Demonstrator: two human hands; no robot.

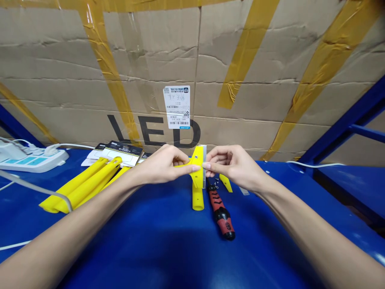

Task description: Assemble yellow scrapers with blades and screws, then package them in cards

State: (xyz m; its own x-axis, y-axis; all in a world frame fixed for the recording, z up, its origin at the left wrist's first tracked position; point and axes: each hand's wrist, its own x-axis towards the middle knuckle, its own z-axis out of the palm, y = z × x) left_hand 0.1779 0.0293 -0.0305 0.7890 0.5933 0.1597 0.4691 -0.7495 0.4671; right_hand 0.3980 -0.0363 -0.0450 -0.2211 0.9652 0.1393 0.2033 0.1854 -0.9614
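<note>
Upright between my hands is a yellow scraper head (pixel 197 180) with holes in its face. My left hand (pixel 165 163) pinches it from the left, thumb across the front. Along its right edge runs a thin metal blade (pixel 204 181), gripped by the thumb and fingers of my right hand (pixel 233 163). A yellow tube (pixel 197 202) shows directly below the head; I cannot tell whether they are joined. Just right of it lies a screwdriver (pixel 221 214) with a red and black handle. Small screws (pixel 216 182) and a yellow plate (pixel 225 182) lie below my right hand.
Several yellow handles (pixel 81 184) and printed cards (pixel 122 152) lie to the left on the blue table (pixel 135 249). A white power strip (pixel 39 160) and cables are farther left. A large taped carton (pixel 168 48) stands behind, with blue metal bars (pixel 339 120) at right.
</note>
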